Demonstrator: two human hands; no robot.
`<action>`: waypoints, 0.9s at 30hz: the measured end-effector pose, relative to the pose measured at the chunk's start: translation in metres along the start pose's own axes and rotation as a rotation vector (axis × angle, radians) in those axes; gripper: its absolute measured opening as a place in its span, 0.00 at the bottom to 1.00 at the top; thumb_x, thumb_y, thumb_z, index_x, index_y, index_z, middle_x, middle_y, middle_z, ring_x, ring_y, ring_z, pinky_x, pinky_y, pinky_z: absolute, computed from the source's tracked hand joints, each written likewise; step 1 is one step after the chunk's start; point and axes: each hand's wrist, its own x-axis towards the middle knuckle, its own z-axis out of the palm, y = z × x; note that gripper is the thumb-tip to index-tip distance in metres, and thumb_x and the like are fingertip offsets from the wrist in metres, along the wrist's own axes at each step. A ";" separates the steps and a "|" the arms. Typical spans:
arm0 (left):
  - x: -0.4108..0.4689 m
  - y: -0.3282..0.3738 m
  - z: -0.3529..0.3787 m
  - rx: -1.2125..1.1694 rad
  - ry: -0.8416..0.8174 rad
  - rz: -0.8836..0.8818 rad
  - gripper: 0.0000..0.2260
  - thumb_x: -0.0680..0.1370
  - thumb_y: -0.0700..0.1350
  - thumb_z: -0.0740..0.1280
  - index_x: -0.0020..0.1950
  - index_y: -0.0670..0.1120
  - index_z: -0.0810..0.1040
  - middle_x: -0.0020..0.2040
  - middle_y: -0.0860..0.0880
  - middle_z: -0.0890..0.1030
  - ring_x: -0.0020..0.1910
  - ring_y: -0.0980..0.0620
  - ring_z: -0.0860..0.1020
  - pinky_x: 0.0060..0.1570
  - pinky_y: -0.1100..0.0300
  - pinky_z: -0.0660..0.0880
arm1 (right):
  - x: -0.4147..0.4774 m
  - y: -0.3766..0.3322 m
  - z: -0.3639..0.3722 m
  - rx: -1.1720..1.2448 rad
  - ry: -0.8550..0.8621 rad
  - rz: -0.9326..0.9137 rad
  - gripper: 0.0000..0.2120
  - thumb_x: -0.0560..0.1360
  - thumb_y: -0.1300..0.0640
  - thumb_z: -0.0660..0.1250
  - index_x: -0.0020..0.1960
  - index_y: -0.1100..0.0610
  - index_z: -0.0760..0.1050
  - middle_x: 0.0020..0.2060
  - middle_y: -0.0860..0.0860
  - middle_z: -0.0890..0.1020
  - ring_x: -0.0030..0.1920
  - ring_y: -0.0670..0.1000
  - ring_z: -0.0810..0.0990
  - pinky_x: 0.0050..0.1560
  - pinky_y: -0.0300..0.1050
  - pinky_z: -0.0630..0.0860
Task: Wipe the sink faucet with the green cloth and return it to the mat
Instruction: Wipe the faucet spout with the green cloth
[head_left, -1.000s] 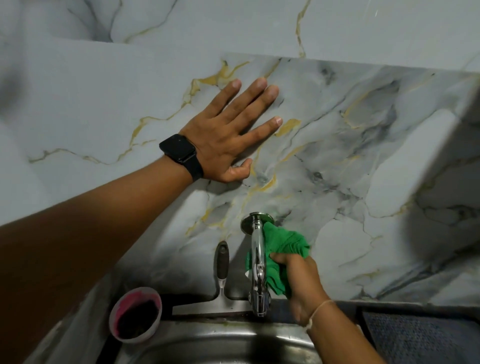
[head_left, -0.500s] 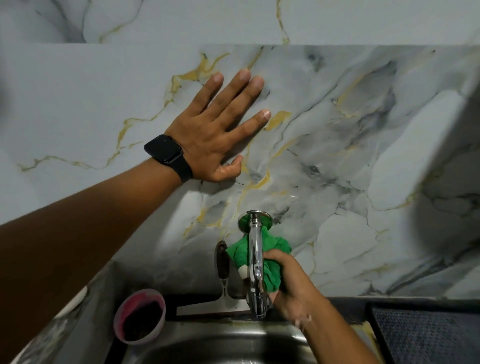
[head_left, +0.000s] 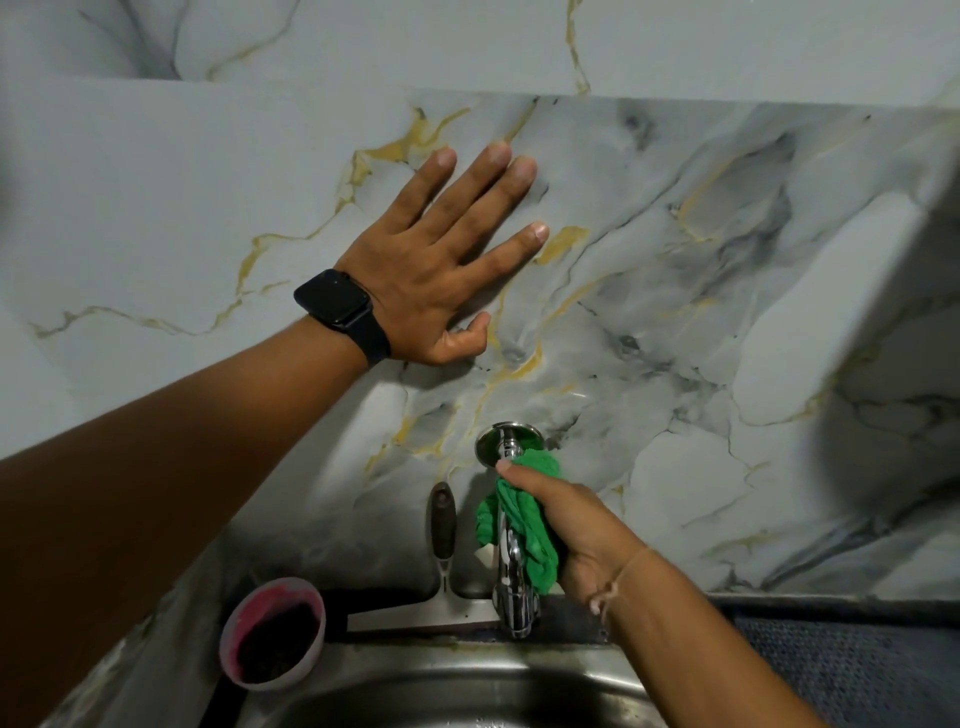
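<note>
A chrome faucet (head_left: 511, 587) comes out of the marble wall above a steel sink (head_left: 467, 691). My right hand (head_left: 582, 530) grips the green cloth (head_left: 535, 535), which is wrapped around the faucet's upper pipe near its round wall flange (head_left: 488, 441). The thumb presses the cloth against the pipe. My left hand (head_left: 441, 260), with a black watch on the wrist, lies flat and spread on the wall above the faucet. A dark grey mat (head_left: 852, 670) lies on the counter at the lower right.
A squeegee (head_left: 441, 561) with a dark handle leans against the wall just left of the faucet. A pink cup (head_left: 272, 631) with dark contents stands at the sink's left rim. The marble wall (head_left: 727, 312) fills the background.
My right hand has slid the green cloth up the faucet pipe toward the wall flange and wrapped it more tightly. My left hand stays flat on the wall.
</note>
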 end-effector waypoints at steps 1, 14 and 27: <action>0.000 0.000 0.000 0.002 -0.001 -0.002 0.33 0.74 0.56 0.58 0.77 0.45 0.60 0.76 0.33 0.62 0.76 0.33 0.59 0.74 0.37 0.55 | 0.005 -0.003 0.004 -0.068 0.052 -0.008 0.34 0.63 0.55 0.79 0.63 0.68 0.71 0.53 0.68 0.82 0.38 0.60 0.84 0.35 0.51 0.83; -0.002 0.000 -0.002 0.006 -0.020 -0.007 0.34 0.75 0.56 0.57 0.78 0.45 0.56 0.77 0.34 0.59 0.77 0.33 0.56 0.74 0.36 0.56 | 0.002 0.029 0.062 -1.647 0.758 -0.726 0.14 0.75 0.61 0.57 0.60 0.57 0.68 0.60 0.64 0.73 0.59 0.64 0.72 0.47 0.61 0.76; -0.001 0.001 -0.001 0.006 -0.013 -0.006 0.33 0.75 0.57 0.56 0.78 0.46 0.56 0.77 0.34 0.59 0.77 0.33 0.56 0.74 0.35 0.57 | -0.013 0.031 0.001 -0.403 0.182 -0.312 0.29 0.64 0.42 0.73 0.56 0.53 0.65 0.51 0.56 0.81 0.47 0.56 0.83 0.49 0.53 0.82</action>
